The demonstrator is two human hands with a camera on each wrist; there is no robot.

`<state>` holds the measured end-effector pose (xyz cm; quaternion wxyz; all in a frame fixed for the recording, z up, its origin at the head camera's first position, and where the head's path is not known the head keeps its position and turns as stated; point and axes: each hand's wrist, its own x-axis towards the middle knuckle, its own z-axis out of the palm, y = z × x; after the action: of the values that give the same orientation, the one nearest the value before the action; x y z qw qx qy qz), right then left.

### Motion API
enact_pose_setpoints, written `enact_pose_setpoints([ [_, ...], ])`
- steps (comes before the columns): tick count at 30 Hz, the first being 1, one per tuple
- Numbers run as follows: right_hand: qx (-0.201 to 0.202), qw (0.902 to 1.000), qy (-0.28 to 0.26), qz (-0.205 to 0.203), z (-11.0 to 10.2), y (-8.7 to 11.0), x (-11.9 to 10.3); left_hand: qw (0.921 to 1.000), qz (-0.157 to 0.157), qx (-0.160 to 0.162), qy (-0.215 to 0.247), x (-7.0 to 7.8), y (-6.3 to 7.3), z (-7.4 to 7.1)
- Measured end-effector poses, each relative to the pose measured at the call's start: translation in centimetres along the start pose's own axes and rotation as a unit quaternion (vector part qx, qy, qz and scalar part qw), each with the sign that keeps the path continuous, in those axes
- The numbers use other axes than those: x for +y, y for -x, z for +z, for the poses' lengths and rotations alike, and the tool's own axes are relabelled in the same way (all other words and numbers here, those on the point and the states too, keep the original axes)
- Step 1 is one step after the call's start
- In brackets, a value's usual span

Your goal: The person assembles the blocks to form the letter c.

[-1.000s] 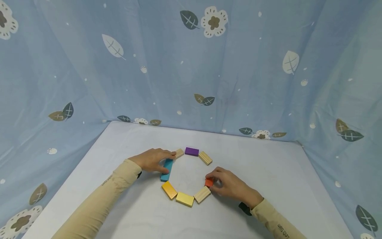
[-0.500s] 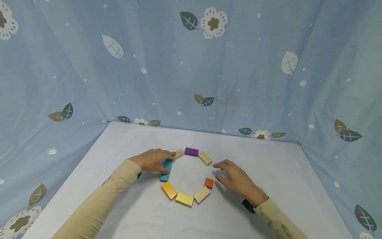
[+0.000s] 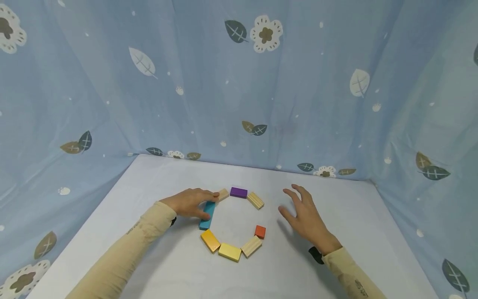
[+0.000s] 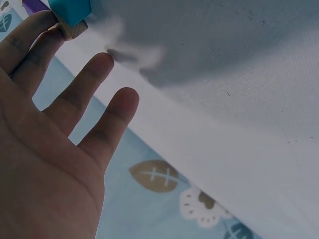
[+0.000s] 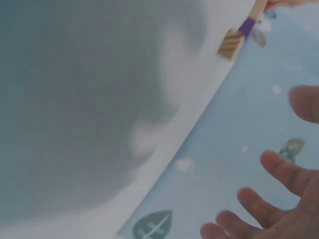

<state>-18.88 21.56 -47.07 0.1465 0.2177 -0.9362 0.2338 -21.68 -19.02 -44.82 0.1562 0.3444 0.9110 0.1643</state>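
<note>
Several small blocks lie in a ring on a white table. My left hand (image 3: 188, 203) rests at the ring's left side, its thumb against the blue block (image 3: 206, 218) and its fingertips on a plain wooden block (image 3: 223, 194). In the left wrist view the fingers of that hand are spread, two of them touching the wooden block (image 4: 75, 30) below the blue block (image 4: 71, 9). Right of the ring, my right hand (image 3: 309, 220) hovers with spread fingers and holds nothing. Nearest to it are the red block (image 3: 260, 231) and a grooved wooden block (image 3: 255, 200), with a gap between them.
A purple block (image 3: 238, 192) sits at the ring's far side. Along the near side lie an orange-yellow block (image 3: 210, 241), a yellow block (image 3: 230, 252) and another wooden block (image 3: 252, 246). Behind the table (image 3: 336, 199) hangs a blue patterned curtain (image 3: 209, 99).
My right hand has let go of the red block, then moved away to the right and back, its fingers spreading. The left hand has stayed in place.
</note>
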Motion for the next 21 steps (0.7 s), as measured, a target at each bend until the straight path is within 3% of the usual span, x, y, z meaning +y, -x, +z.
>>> enact_pose_setpoints([
  [5, 0.013, 0.9992, -0.013, 0.036, -0.5, -0.3, 1.8, 1.0000, 0.008, 0.005, 0.001, 0.0, -0.1, 0.1],
  [13, -0.047, 0.9928, 0.009, 0.110, -1.8, -0.7, 3.2, 0.9992, -0.004, 0.011, -0.039, 0.0, -0.1, 0.0],
  [21, -0.066, 0.9895, 0.009, 0.128, -2.0, -0.5, 3.7, 0.9962, 0.013, 0.038, -0.077, 0.7, 0.1, 0.0],
])
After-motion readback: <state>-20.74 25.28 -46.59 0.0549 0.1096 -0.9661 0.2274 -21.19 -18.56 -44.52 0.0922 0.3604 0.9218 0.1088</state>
